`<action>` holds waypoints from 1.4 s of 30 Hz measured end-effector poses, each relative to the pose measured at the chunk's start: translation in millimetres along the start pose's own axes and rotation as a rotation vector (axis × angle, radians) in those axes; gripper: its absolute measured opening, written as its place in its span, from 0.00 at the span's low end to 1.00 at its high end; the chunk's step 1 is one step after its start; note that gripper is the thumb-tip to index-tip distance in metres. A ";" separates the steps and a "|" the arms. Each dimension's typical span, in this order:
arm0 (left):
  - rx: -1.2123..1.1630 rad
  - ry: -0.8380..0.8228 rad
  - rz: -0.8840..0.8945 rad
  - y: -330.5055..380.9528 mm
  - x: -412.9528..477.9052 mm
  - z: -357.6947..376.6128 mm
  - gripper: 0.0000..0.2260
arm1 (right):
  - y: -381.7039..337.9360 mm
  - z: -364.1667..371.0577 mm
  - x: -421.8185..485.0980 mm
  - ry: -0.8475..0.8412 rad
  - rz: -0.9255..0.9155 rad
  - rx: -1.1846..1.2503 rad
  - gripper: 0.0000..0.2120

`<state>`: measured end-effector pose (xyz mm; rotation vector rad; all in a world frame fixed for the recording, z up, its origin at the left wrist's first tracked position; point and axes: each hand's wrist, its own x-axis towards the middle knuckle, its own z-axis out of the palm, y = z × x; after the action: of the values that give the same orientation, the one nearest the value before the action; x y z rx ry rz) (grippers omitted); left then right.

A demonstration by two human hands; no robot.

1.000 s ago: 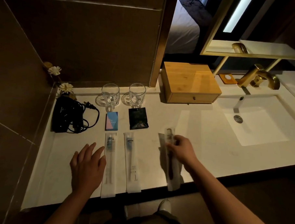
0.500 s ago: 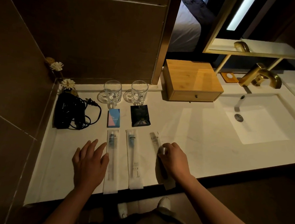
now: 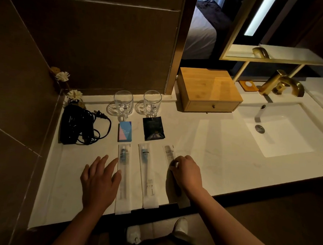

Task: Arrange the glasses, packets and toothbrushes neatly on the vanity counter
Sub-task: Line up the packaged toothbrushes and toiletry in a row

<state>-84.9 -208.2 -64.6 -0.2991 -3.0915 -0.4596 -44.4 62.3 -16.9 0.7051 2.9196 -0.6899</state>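
Note:
Two clear glasses [image 3: 123,103] [image 3: 152,103] stand on coasters at the back of the white counter [image 3: 202,142]. In front of them lie a blue-and-pink packet [image 3: 125,131] and a black packet [image 3: 153,128]. Two wrapped toothbrushes [image 3: 123,176] [image 3: 147,175] lie side by side near the front edge. A wrapped comb [image 3: 169,154] lies to their right, partly under my right hand [image 3: 185,172], whose fingertips press on it. My left hand [image 3: 99,180] rests flat with fingers spread, touching the left toothbrush wrapper.
A black hair dryer with coiled cord [image 3: 79,126] lies at the left, below small flowers [image 3: 74,95]. A wooden drawer box [image 3: 209,90] stands at the back. The sink [image 3: 278,135] and gold faucet [image 3: 280,84] are to the right.
My right hand carried the comb packet left and laid it down parallel to the toothbrushes. My left hand stayed flat by the left toothbrush.

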 end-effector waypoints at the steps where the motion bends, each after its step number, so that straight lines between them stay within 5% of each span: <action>1: -0.001 0.002 0.001 0.1 0.1 -0.1 0.25 | -0.4 -0.7 -0.4 0.022 -0.001 -0.021 0.11; 25: -0.001 0.020 0.017 -1.5 -0.6 -1.1 0.24 | -16.1 -0.2 4.4 -0.003 0.049 0.142 0.11; 30: -0.006 0.020 0.017 -1.8 -0.2 -0.2 0.24 | -6.1 -2.2 -7.5 0.028 -0.005 0.093 0.17; 42: -0.006 0.019 0.017 -2.9 0.2 1.7 0.24 | -13.4 7.6 -0.7 -0.013 -0.101 -0.024 0.10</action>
<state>-85.6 -210.4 -67.0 -0.3186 -3.0673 -0.4692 -50.1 48.1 -18.1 0.5515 2.9636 -0.6647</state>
